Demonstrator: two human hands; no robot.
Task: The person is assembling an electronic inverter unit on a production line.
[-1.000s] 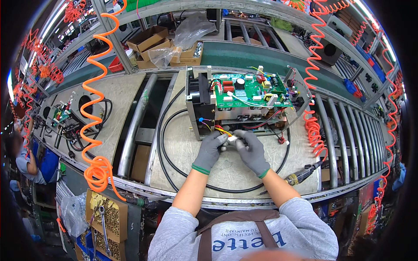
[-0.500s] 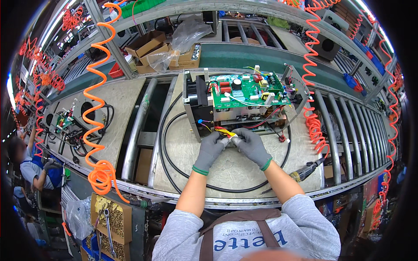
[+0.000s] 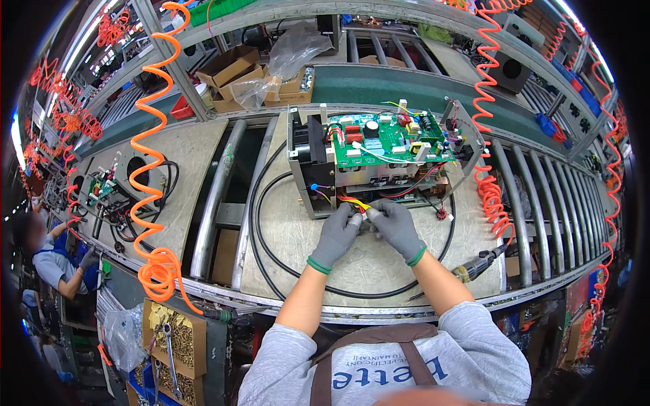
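In front of me stands an open metal-framed electronic unit with a green circuit board (image 3: pixel 379 150) on top and a black fan housing (image 3: pixel 308 143) at its left end. A bundle of yellow and red wires (image 3: pixel 355 202) comes out of its near side. My left hand (image 3: pixel 336 237), in a grey glove with a green cuff, pinches the end of these wires. Beside it, my right hand (image 3: pixel 398 231), gloved alike, is closed on the same wire ends. A small white piece shows between the fingertips; its shape is mostly hidden.
A thick black cable (image 3: pixel 252 223) loops around the unit on the board. At right lies a power screwdriver (image 3: pixel 475 266) on a coiled orange hose (image 3: pixel 489 196). Metal rollers (image 3: pixel 542 210) flank the board. A second unit (image 3: pixel 128 179) and a co-worker (image 3: pixel 57 260) are at left.
My two hands have shifted slightly right and down, and the fingertips are closer together around the wire ends. At far left, the co-worker's raised arm has lowered.
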